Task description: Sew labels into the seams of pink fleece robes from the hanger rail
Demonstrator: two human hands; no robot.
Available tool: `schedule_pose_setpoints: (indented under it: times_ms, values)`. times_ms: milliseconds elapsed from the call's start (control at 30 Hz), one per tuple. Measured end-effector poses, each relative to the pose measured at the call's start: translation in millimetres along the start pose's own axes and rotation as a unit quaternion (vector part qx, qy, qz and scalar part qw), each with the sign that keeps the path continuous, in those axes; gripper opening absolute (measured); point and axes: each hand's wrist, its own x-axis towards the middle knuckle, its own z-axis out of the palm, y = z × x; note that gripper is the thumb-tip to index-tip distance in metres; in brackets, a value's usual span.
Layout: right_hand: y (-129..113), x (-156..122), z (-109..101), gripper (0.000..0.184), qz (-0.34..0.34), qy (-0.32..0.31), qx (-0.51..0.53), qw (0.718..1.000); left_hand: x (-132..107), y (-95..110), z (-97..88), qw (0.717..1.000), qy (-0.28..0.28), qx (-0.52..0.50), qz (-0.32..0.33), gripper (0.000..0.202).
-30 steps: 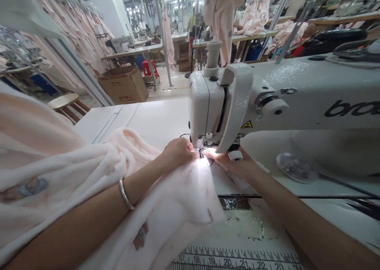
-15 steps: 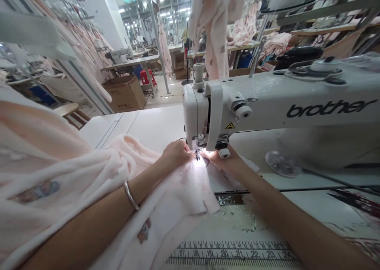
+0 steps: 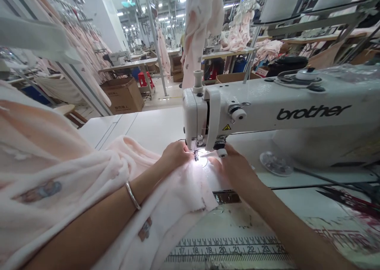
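Note:
Pale pink fleece fabric (image 3: 175, 199) with small printed bear figures lies under the presser foot (image 3: 196, 155) of a white sewing machine (image 3: 255, 108). My left hand (image 3: 175, 156) is closed on the fleece just left of the foot, its fingertips partly behind the needle area. My right hand (image 3: 233, 163) rests on the machine bed right of the needle, fingers stretched toward the lit needle plate. Its fingertips are blurred and partly covered by the thread tension knob (image 3: 221, 153); I see no cloth held in it.
A clear plastic disc (image 3: 276, 163) and dark-bladed scissors (image 3: 344, 199) lie to the right. A printed ruler scale (image 3: 231, 249) runs along the front edge. More fleece (image 3: 35, 159) is heaped at left. Beyond the table stand a cardboard box (image 3: 123, 95) and hanging garments (image 3: 197, 33).
My right hand has drawn back slightly to the right from the needle. My left hand stays on the fleece, nearly unmoved. The view has shifted a little.

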Motion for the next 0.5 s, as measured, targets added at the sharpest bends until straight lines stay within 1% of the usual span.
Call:
schedule_pose_setpoints:
  times_ms: [33, 67, 100, 133, 167, 200, 233, 267, 333, 400, 500]
  values:
    - [-3.5, -11.4, -1.2, 0.029, 0.002, 0.039, -0.048, 0.998, 0.6, -1.1, 0.5, 1.000, 0.003, 0.001, 0.001, 0.012]
    - [-7.2, -22.5, -0.8, 0.035, -0.023, 0.084, -0.103, 0.991, 1.3, -2.4, 1.1, 1.000, 0.007, 0.003, 0.004, 0.011]
    - [-10.8, -32.3, 1.2, 0.041, -0.084, 0.109, -0.136, 0.981, 2.0, -3.6, 1.7, 1.000, 0.010, 0.004, 0.007, 0.010]
    - [-14.2, -40.0, 4.6, 0.045, -0.154, 0.115, -0.156, 0.969, 2.7, -4.7, 2.2, 1.000, 0.012, 0.005, 0.008, 0.009]
    - [-17.3, -45.3, 8.9, 0.046, -0.222, 0.104, -0.158, 0.957, 3.5, -5.7, 2.6, 1.000, 0.014, 0.007, 0.008, 0.009]
    - [-19.8, -48.2, 13.4, 0.045, -0.272, 0.083, -0.141, 0.948, 4.1, -6.4, 3.0, 1.000, 0.015, 0.009, 0.007, 0.010]
    - [-21.6, -49.0, 17.3, 0.041, -0.297, 0.061, -0.123, 0.945, 4.7, -6.9, 3.2, 1.000, 0.015, 0.012, 0.005, 0.011]
    - [-22.6, -48.4, 20.1, 0.035, -0.300, 0.047, -0.107, 0.947, 5.1, -7.2, 3.4, 1.000, 0.015, 0.016, 0.003, 0.012]
    - [-22.1, -45.5, 21.0, 0.028, -0.280, 0.045, -0.073, 0.956, 5.4, -7.2, 3.5, 1.000, 0.013, 0.022, 0.000, 0.013]
    - [-18.9, -43.7, 16.4, 0.027, -0.269, 0.039, -0.037, 0.962, 5.2, -7.1, 3.6, 1.000, 0.011, 0.026, 0.000, 0.013]
    - [-13.1, -44.7, 8.2, 0.026, -0.276, 0.022, -0.006, 0.961, 4.7, -7.7, 4.7, 0.999, 0.015, 0.032, -0.002, 0.014]
